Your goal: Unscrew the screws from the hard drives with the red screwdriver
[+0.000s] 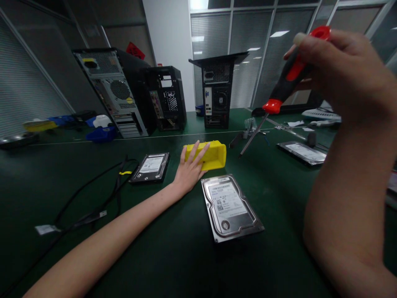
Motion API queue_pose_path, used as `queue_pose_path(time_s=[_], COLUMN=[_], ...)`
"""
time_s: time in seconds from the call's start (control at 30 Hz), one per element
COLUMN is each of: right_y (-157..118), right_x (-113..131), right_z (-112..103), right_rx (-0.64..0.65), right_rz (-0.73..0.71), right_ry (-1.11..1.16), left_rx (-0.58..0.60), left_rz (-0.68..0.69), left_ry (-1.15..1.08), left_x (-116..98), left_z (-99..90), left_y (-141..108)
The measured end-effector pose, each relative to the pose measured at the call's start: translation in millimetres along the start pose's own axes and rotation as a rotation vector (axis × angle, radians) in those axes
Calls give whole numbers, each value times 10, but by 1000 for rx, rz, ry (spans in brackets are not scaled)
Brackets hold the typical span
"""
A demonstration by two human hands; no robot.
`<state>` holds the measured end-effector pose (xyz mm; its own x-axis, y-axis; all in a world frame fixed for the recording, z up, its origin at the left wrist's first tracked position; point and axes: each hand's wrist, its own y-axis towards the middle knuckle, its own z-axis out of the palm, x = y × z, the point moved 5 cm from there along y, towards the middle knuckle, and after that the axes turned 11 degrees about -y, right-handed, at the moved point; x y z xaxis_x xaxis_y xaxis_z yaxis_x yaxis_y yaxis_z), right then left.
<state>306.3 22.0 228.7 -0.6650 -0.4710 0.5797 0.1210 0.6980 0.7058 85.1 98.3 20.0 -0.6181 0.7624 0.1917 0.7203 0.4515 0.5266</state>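
My left hand (190, 170) rests on a small yellow bin (217, 155), fingers spread over its near left side. The bin seems tipped, its opening toward me. Raised at the upper right, my right hand (322, 62) is wrapped round a red and black screwdriver (287, 78), whose shaft points down and left above the table. A silver hard drive (228, 207) lies label up just in front of the bin. To the left of my left hand is a second, darker hard drive (151, 167). A third drive (304, 152) lies to the right, partly near my forearm.
Black cables (116, 190) lie on the green table (173, 256) at the left. Computer cases (136, 95) and another tower (216, 97) stand at the back. A blue bin (101, 134) sits back left; small parts (249, 126) and a keyboard-like white object (321, 115) are at back right.
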Motion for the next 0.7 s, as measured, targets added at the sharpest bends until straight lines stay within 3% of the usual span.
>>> queue_pose_path(time_s=[0.57, 0.7], right_y=[-59, -82], right_x=[123, 172], right_z=[45, 48], right_rx=[89, 57], right_rz=[-81, -123], right_ry=[-112, -126], left_rx=[-59, -73], left_rz=[-56, -58], left_ry=[-43, -48], left_x=[-21, -25], left_z=[-43, -60], left_y=[-44, -49])
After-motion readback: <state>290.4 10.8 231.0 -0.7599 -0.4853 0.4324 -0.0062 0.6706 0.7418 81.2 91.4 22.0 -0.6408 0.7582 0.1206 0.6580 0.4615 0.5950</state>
